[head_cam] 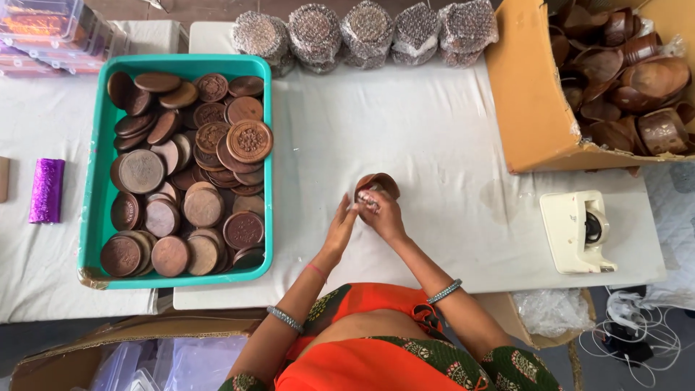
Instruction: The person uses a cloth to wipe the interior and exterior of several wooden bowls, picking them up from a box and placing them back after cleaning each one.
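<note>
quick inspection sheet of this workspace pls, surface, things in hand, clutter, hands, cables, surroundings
surface: white table, cloth-covered, a few faint stains.
job's things: small brown wooden bowl held over the table; something shiny at its mouth, too small to tell.
clutter: teal tray heaped with round wooden lids; cardboard box of wooden bowls; wrapped stacks along the far edge; tape dispenser; purple roll.
grippers: left hand and right hand both on the bowl.
cables: white cords on the floor, right.
surroundings: clear plastic boxes far left.
</note>
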